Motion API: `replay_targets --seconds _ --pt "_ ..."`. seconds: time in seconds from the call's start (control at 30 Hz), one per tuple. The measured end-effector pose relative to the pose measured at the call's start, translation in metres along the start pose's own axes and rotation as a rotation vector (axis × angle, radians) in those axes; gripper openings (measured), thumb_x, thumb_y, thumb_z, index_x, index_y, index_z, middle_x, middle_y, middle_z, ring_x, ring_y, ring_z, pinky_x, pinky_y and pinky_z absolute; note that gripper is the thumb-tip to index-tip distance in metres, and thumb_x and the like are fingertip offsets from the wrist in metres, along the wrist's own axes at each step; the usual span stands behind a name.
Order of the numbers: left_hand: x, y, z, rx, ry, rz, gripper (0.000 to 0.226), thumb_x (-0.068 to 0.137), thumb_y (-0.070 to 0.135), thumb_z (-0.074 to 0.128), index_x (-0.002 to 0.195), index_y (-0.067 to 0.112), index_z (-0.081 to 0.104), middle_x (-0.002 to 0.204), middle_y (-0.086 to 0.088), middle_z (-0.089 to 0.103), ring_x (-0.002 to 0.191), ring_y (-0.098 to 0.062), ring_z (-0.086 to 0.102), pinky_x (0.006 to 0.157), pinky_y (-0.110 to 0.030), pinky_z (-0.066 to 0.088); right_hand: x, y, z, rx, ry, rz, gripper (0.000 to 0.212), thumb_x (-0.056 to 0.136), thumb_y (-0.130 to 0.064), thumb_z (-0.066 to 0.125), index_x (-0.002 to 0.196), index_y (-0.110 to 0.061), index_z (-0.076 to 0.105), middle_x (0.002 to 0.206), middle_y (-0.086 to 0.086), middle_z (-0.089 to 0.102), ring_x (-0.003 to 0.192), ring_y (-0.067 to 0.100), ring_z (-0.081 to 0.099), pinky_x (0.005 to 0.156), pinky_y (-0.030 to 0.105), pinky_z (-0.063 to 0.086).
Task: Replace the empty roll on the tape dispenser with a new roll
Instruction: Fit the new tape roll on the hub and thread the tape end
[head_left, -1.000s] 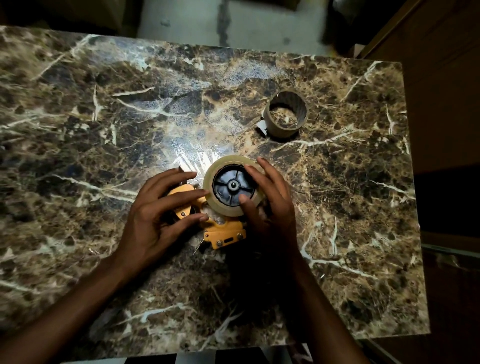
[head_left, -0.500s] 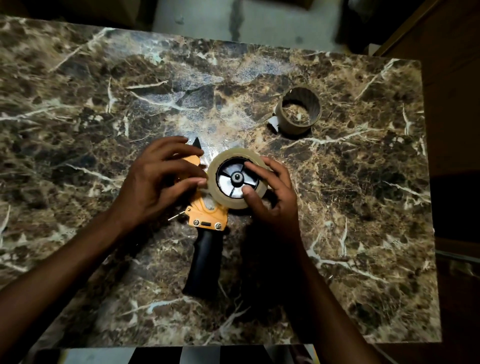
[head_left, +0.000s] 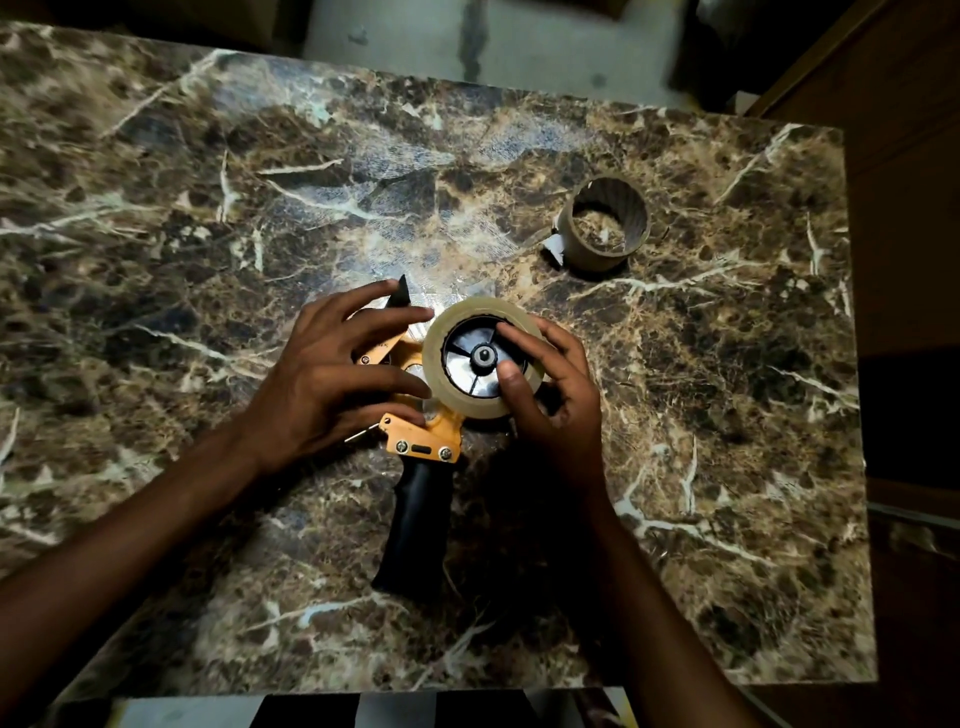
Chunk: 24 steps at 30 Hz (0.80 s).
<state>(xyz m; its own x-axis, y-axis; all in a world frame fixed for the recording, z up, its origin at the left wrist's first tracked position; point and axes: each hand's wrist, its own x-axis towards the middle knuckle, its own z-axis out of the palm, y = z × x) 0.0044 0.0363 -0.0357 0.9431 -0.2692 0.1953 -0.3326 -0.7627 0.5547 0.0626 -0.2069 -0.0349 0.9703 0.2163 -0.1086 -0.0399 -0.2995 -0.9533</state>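
Observation:
An orange tape dispenser (head_left: 423, 441) with a black handle lies flat on the marble table (head_left: 208, 208), handle pointing toward me. A new roll of clear tape (head_left: 441, 382) sits on its black hub. My right hand (head_left: 556, 400) grips the roll's right side, thumb resting on the hub face. My left hand (head_left: 332, 371) presses down on the dispenser's orange front part, fingers spread over it and touching the roll's left edge. The empty cardboard core (head_left: 605, 226) stands on end at the far right, apart from both hands.
The table's right edge (head_left: 852, 364) drops off to dark wooden flooring. Pale floor shows beyond the far edge.
The dispenser has been turned so that its black handle now points toward me. Both hands stay on the dispenser and roll, and the view has shifted slightly.

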Motion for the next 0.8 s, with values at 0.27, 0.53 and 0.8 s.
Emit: replay_targets --seconds 0.27,0.53,0.8 --pt "0.001 0.003 0.010 -0.050 0.061 -0.029 0.024 0.091 0.050 0.075 0.092 0.030 0.089 0.155 -0.003 0.057 0.155 -0.038 0.041 0.117 -0.054 0.030 0.003 0.000 0.000 -0.048 -0.009 -0.043 0.034 0.093 -0.037 0.063 0.125 -0.031 0.069 0.138 0.006 0.057 0.133 0.005 0.054 0.109 0.021 0.043" --pt "-0.026 0.006 0.011 -0.111 0.152 -0.135 0.020 0.089 0.037 0.080 0.093 0.020 0.089 0.162 -0.014 0.046 0.157 -0.040 0.033 0.120 -0.066 0.034 0.018 0.000 -0.003 -0.301 -0.252 -0.253 0.053 0.095 -0.035 0.070 0.145 -0.020 0.060 0.159 -0.009 0.041 0.150 0.018 0.039 0.120 0.051 0.038" --pt "-0.052 0.018 0.022 -0.106 0.352 -0.315 0.022 0.088 0.031 0.082 0.095 0.011 0.087 0.126 0.016 0.043 0.112 -0.040 0.055 0.089 -0.048 0.052 0.010 0.001 -0.006 -0.277 -0.192 -0.183 0.058 0.094 -0.022 0.074 0.149 -0.014 0.057 0.150 0.006 0.047 0.143 0.026 0.047 0.111 0.052 0.049"
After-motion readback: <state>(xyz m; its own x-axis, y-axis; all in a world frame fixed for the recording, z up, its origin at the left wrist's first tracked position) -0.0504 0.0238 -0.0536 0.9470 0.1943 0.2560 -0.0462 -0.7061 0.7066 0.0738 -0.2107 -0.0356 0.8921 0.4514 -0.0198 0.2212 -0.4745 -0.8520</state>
